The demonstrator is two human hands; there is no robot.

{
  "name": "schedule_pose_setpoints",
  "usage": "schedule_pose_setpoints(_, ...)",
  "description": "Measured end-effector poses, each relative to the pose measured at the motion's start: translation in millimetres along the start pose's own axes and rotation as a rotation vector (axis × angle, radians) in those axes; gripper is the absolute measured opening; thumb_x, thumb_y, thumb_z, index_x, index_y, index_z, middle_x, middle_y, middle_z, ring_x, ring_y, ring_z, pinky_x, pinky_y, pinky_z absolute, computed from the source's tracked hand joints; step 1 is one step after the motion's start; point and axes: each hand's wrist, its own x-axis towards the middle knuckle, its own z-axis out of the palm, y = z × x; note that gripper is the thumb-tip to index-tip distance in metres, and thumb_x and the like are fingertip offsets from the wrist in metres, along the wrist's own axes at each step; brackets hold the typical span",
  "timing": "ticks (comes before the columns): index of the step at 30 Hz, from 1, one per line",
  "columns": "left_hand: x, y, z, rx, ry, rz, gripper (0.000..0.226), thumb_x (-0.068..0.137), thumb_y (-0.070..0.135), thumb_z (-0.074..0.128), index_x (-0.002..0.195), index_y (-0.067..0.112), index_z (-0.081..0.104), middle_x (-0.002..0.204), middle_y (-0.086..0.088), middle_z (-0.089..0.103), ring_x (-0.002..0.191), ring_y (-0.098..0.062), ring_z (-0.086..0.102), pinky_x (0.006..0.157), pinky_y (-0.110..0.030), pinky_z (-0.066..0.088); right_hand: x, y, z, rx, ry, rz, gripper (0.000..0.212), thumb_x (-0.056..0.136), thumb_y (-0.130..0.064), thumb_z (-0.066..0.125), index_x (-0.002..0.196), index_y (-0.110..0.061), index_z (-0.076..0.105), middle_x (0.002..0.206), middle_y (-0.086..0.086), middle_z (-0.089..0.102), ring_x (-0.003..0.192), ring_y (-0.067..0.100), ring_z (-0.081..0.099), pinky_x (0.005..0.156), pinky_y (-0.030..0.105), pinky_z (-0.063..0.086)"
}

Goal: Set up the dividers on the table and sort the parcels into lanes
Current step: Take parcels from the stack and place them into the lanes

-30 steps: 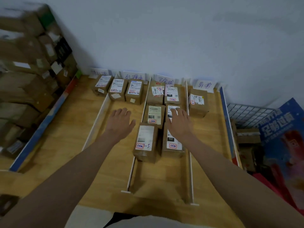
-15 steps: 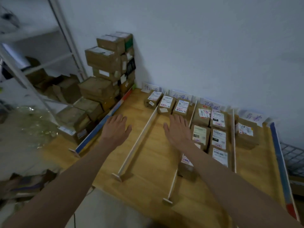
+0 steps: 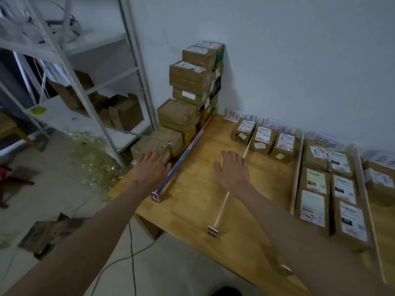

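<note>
Wooden tabletop point(image 3: 192, 201), pale grain, pushed against a plain white wall point(image 3: 288, 60). Grey metal shelving point(image 3: 119, 77) stands off the table's left edge, holding flattened cardboard. Floor is grey, littered with crinkled clear film point(image 3: 94, 159) and a dark cable point(image 3: 131, 253).

Blue-edged board point(image 3: 181, 163) runs along the tabletop's left edge. Thin white dividers: one point(image 3: 222, 207) in the left part with a small block foot at the near end, another point(image 3: 297, 167) farther right, a third point(image 3: 363, 189) beyond. Handwritten paper lane signs point(image 3: 237, 115) lean on the wall at the far edge.

Brown cardboard parcels with white printed labels: one point(image 3: 243, 130) in the leftmost lane at the far edge, two point(image 3: 272, 141) in the next lane, six point(image 3: 329, 189) in rows of two in the third lane, one point(image 3: 380, 180) at the right edge. Unsorted taped boxes point(image 3: 192, 97) are stacked off the table's far left corner, against the wall.

Left hand point(image 3: 150, 168) palm down, fingers straight and slightly spread, over the lowest box of that stack; contact cannot be told. Right hand point(image 3: 233, 171) flat, fingers spread, above the leftmost lane and the first divider, holding nothing.
</note>
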Motion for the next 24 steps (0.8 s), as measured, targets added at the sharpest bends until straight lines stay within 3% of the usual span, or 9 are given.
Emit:
schedule_pose_setpoints(12,92.0,-70.5,-3.7,0.039,0.027,0.029,0.054,0.099,0.049,0.029,0.137,0.015,0.049,0.138,-0.005,0.052,0.13,-0.024,0.046,0.112,-0.041,0.03,100.8,-63.5,1.5,0.033,0.068,0.0,0.046,0.103,-0.042,0.032,0.133,-0.012,0.049,0.134,0.011,0.054,0.126,0.029,0.047,0.107,0.043,0.037)
schedule_pose_setpoints(24,253.8,-97.7,-45.6,0.052,0.083,0.101,0.054,0.102,0.047,0.028,0.139,0.013,0.047,0.141,-0.009,0.05,0.13,-0.027,0.048,0.113,-0.044,0.034,235.1,-75.9,-43.9,0.2,0.084,0.139,0.049,0.104,-0.044,0.03,0.14,-0.012,0.042,0.139,0.014,0.049,0.129,0.033,0.046,0.107,0.046,0.035)
